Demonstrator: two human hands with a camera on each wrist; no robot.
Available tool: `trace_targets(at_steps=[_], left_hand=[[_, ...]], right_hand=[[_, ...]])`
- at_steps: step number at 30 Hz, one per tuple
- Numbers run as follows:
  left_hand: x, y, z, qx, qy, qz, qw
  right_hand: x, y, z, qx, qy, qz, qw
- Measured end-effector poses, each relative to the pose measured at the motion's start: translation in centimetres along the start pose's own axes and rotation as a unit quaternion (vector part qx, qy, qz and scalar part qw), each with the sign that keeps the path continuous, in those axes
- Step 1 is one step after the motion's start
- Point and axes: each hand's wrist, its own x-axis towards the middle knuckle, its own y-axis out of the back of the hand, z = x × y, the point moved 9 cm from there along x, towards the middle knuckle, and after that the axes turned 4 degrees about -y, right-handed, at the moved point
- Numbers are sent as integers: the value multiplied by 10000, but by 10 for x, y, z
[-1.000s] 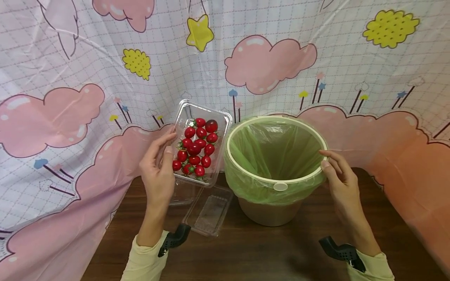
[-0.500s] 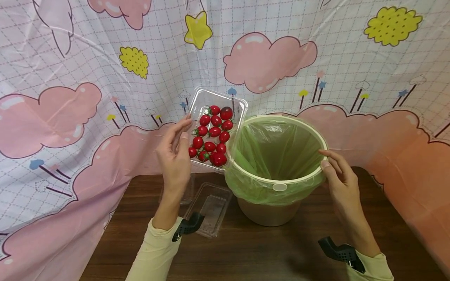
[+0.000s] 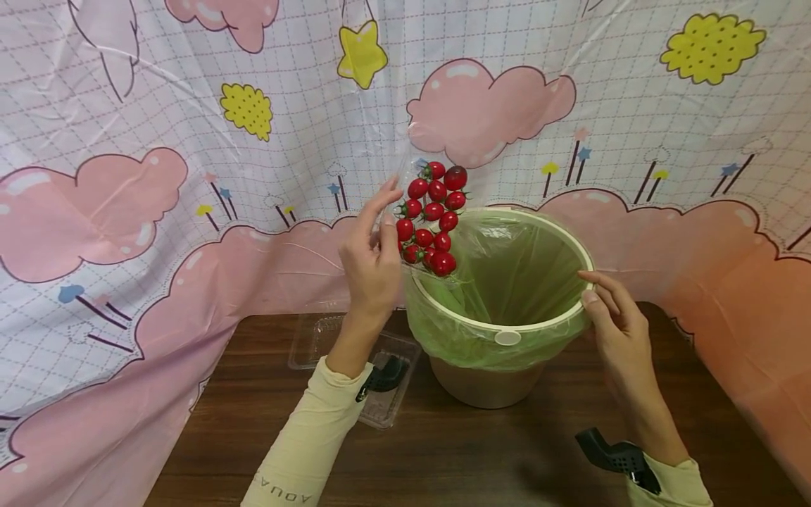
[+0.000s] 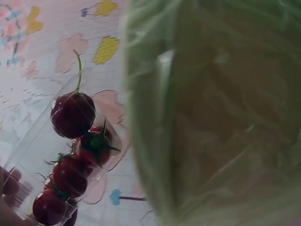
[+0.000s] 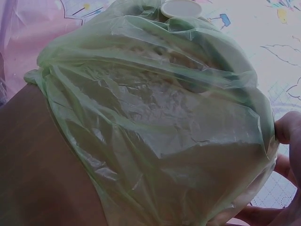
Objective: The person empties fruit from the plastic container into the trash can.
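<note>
My left hand (image 3: 372, 264) grips the left side of a clear plastic tray (image 4: 34, 134), fingers beneath and thumb above. Red cherry tomatoes (image 3: 434, 210) lie in it, some with green stems. The tray is tilted, its near right part over the left rim of a beige trash bin (image 3: 488, 386). A green bag (image 3: 443, 345) lines the bin and folds down over its outside. On the bin's right rim, my right hand (image 3: 617, 317) pinches the edge, thumb outside. In the right wrist view the bag covers most of the bin wall.
Two more clear plastic items lie on the dark wooden table (image 3: 481, 458): one container (image 3: 304, 355) at the back left, one tray (image 3: 380, 417) partly behind my left forearm. A patterned cloth (image 3: 285, 141) hangs behind and along both sides.
My left hand has carried the tray of tomatoes rightward and up, from beside the bin to its left rim, with more tilt. The right hand stays on the rim.
</note>
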Motion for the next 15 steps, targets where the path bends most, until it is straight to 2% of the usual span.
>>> trace_targets(at_steps=[7, 15], left_hand=[[-5, -22, 4, 15, -649, -35, 9979], [-15, -34, 0, 190, -810, -331, 9960]], right_hand=[[0, 1, 1, 102, -20, -17, 9999], [0, 2, 1, -29, -42, 24, 10000]])
